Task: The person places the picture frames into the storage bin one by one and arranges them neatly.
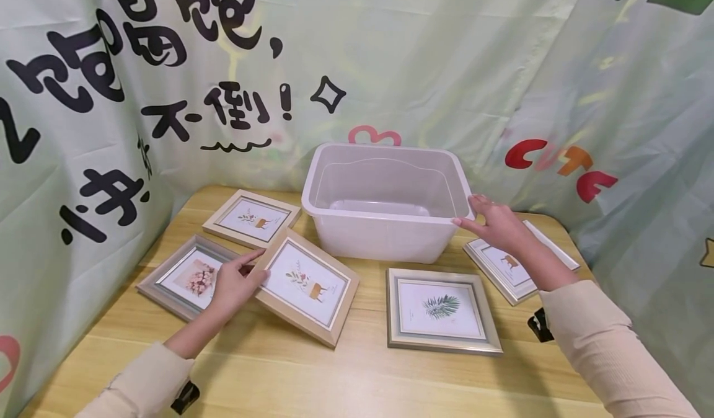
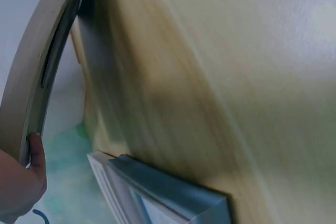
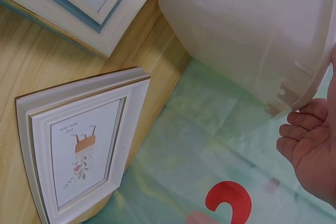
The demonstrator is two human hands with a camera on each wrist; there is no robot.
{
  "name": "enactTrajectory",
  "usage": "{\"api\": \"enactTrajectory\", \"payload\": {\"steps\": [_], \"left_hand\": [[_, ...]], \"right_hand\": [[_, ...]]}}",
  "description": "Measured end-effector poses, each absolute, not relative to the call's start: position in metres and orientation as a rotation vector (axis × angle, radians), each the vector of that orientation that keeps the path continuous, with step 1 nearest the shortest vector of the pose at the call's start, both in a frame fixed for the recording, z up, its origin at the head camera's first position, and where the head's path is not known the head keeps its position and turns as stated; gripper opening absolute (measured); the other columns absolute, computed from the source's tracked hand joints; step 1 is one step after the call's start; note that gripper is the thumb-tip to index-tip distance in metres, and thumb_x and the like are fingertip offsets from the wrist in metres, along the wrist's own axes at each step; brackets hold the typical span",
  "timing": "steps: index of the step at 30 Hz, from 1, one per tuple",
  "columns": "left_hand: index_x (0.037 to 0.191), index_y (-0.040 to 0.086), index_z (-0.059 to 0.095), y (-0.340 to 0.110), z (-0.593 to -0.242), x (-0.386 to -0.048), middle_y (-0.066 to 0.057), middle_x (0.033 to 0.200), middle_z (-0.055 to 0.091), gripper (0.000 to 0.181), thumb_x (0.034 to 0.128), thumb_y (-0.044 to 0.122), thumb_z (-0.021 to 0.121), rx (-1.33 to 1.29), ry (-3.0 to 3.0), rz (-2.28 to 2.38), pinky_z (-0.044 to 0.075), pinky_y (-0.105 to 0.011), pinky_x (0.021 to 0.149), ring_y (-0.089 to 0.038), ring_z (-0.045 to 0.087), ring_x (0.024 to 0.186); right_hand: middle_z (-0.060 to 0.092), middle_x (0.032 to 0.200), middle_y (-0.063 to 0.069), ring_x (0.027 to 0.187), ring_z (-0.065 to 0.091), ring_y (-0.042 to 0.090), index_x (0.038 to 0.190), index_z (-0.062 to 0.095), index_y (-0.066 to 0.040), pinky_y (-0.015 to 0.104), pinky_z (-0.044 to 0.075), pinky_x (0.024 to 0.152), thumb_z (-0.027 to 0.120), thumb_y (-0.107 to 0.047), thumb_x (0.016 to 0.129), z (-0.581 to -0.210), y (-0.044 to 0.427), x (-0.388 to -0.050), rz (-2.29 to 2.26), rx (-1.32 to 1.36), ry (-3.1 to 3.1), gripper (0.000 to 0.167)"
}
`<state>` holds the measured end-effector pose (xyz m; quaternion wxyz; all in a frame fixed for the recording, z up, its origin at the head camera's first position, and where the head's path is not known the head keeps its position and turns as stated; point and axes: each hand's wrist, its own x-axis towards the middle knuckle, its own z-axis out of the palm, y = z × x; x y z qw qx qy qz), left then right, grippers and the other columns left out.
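Note:
My left hand (image 1: 230, 286) pinches a light-wood picture frame (image 1: 305, 284) by its left edge, thumb on the front. The frame shows a deer-and-flowers print and is raised off the table at a tilt. In the left wrist view the same frame (image 2: 31, 66) appears from its side, with the thumb and part of the hand (image 2: 21, 187) at its edge. My right hand (image 1: 499, 224) grips the right rim of a pale plastic tub (image 1: 385, 237), which stands at the back. In the right wrist view, curled fingers (image 3: 303, 129) touch the tub's rim.
On the wooden table (image 1: 334, 381) lie a grey frame with pink flowers (image 1: 195, 275), a wooden deer-print frame (image 1: 251, 217), and a silvery frame with a green leaf (image 1: 440, 309). White frames (image 3: 84, 150) overlap at the right. A printed curtain (image 1: 446, 52) hangs behind.

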<state>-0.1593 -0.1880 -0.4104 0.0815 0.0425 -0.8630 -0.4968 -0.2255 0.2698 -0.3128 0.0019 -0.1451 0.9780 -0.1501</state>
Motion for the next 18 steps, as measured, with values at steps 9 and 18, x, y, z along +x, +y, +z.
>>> {"api": "enactTrajectory", "payload": {"steps": [9, 18], "left_hand": [[0.115, 0.001, 0.065, -0.190, -0.393, -0.161, -0.027, 0.103, 0.067, 0.039, 0.0767, 0.001, 0.069, 0.118, -2.486, -1.392, 0.046, -0.007, 0.056, 0.013, 0.053, 0.067], [0.113, 0.000, 0.065, -0.183, -0.370, -0.160, -0.015, 0.113, 0.065, 0.035, 0.0776, -0.001, 0.068, 0.053, -2.435, -1.276, 0.038, 0.005, 0.072, -0.026, 0.063, 0.105]], "right_hand": [[0.029, 0.142, 0.034, 0.130, 0.031, 0.049, 0.140, 0.029, 0.009, 0.062, 0.032, 0.101, 0.056, -0.043, 0.089, -0.312, 0.269, -0.225, -0.466, -0.425, 3.058, 0.077], [0.030, 0.142, 0.034, 0.128, 0.033, 0.050, 0.140, 0.029, 0.008, 0.062, 0.034, 0.099, 0.055, -0.044, 0.090, -0.313, 0.268, -0.224, -0.448, -0.422, 3.065, 0.077]]}}
